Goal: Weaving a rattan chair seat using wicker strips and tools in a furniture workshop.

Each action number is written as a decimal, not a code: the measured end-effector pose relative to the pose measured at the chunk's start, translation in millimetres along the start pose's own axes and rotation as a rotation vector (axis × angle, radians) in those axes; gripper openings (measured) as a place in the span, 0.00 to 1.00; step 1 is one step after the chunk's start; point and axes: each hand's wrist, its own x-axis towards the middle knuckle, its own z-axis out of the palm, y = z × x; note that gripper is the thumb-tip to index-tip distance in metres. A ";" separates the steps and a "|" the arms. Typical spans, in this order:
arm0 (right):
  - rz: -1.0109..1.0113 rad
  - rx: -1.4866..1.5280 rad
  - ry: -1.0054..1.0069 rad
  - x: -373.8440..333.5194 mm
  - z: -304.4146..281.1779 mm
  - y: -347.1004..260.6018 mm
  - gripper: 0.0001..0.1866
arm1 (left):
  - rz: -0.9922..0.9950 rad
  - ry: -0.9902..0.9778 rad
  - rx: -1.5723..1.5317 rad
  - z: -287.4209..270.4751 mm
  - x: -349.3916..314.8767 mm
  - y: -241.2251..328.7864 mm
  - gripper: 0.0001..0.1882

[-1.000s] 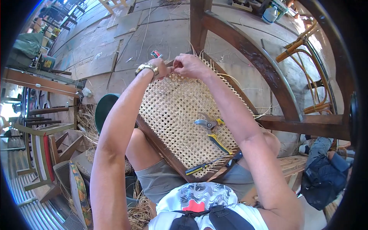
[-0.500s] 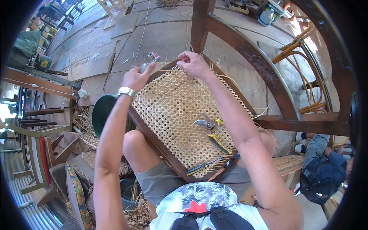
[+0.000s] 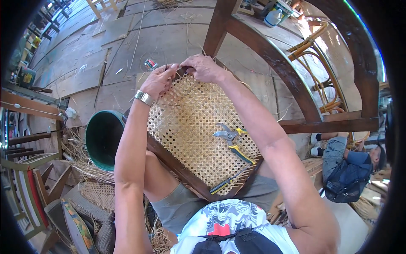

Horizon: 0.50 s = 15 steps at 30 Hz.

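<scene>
A woven cane panel (image 3: 192, 114) in a dark wooden chair frame (image 3: 171, 163) lies across my lap. At its far corner, my left hand (image 3: 160, 80) and my right hand (image 3: 202, 68) come close together, both with closed fingers at the cane's edge. What is pinched in either hand is too small to make out. Pruning shears (image 3: 229, 134) with yellow-and-dark handles rest on the right side of the weave. Nearer my body lies a thin tool (image 3: 226, 183) with a yellow-and-dark handle, its tip pointing to the right.
A green bucket (image 3: 95, 142) stands on the left, beside loose cane strands (image 3: 78, 158). Dark wooden chair parts (image 3: 270, 53) rise at the far right. A small red-and-green item (image 3: 150, 64) lies on the boards beyond my left hand. Another person (image 3: 349, 173) sits at right.
My left hand has moved right and down to the panel's far edge, beside my right hand. The shiny item seen at its fingers earlier no longer shows. The whole view has shifted slightly.
</scene>
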 end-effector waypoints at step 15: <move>0.218 0.128 0.100 -47.5 -28.0 -47.2 0.42 | 0.128 -0.056 0.241 -14.7 4.4 -15.5 0.16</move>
